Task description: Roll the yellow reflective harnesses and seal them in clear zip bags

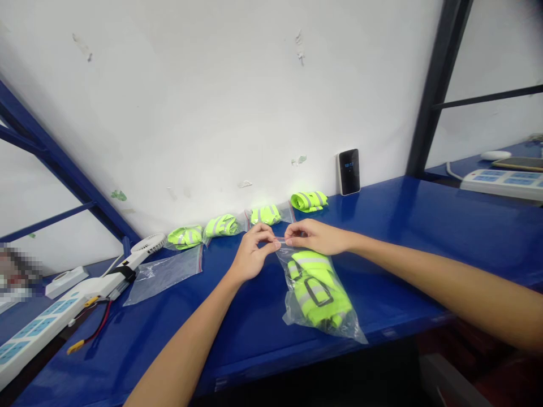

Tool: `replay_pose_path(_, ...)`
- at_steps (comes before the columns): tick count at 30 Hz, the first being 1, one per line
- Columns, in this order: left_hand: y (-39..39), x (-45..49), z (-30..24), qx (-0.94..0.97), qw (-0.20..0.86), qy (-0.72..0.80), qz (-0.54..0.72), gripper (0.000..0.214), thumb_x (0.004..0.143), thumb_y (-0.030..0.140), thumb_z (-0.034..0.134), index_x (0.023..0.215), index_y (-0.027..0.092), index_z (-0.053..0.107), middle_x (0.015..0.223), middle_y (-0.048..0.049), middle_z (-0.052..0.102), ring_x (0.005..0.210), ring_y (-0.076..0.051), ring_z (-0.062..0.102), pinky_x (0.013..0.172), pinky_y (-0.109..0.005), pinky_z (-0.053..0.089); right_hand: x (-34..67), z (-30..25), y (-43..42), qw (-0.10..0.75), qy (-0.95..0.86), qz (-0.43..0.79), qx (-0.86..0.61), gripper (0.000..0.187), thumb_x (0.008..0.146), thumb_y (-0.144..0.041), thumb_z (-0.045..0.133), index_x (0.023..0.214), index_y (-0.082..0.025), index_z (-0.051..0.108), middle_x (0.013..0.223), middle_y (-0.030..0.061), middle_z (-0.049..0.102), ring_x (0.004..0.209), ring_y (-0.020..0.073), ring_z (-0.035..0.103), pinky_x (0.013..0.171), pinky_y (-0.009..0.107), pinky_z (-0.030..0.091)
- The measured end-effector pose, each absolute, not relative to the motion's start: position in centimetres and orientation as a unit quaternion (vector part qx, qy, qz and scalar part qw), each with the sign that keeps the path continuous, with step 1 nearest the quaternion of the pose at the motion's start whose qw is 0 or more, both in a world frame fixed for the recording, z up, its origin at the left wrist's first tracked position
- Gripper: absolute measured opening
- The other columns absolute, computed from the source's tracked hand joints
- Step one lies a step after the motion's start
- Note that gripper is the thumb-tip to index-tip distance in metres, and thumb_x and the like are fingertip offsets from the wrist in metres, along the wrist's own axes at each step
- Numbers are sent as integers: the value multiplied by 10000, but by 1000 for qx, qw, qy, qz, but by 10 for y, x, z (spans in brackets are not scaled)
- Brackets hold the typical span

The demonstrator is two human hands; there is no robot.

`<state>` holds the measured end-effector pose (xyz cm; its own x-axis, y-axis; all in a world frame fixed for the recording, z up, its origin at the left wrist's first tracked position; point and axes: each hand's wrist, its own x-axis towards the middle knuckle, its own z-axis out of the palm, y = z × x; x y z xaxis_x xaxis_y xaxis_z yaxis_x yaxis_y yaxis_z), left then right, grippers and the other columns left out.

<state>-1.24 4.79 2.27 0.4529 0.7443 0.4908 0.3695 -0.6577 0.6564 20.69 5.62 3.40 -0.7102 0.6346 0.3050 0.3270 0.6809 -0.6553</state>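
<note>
A clear zip bag (292,314) lies near the front edge of the blue table, its sealing end pointing toward the wall. Inside it is a folded neon-yellow reflective vest (324,282) with grey stripes and a dark buckle-like loop. My left hand (254,253) pinches the left part of the bag's top edge between thumb and fingers. Close beside it, my right hand (316,234) pinches the same edge farther right, fingers curled. Both hands touch the bag only at its zip strip, which they partly hide.
Several bagged yellow vests (223,225) line the wall, with another folded vest (309,201) at the right end. A flat clear bag (169,274) lies to the left. Also there are a power strip (46,325), a small fan (148,243), a wired connector (76,346) and a black-faced device (350,172).
</note>
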Motion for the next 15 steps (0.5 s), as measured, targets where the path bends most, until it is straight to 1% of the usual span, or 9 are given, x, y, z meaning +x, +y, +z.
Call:
replay_pose_path(3,49,-16,28,827,218,337,393,120,797,252,655,710,171,655,864,-11,521,829,-151,525,789,-278,400,212,38,58,242,-882,298,-274,251,915,-355,504,882,-141,630,723,-5,544,629,115,426,577,245,334)
replay_pose_path(8,53,-19,33,819,217,335,411,88,768,244,696,700,188,692,845,-7,543,826,-156,535,796,-291,395,224,44,61,220,-896,297,-246,326,933,-427,462,917,-148,629,771,11,545,653,123,424,599,257,339)
replay_pose_path(11,57,-25,37,794,223,344,449,81,735,240,724,672,194,704,817,-10,555,820,-164,534,797,-302,398,233,47,63,218,-890,298,-268,357,932,-466,456,919,-151,624,745,4,511,641,123,402,578,256,318)
replay_pose_path(15,61,-34,39,789,219,351,454,71,724,240,730,665,202,719,791,-10,553,805,-165,530,788,-305,400,239,48,66,210,-885,299,-287,366,932,-484,450,877,-156,600,721,-5,481,630,121,395,569,256,309)
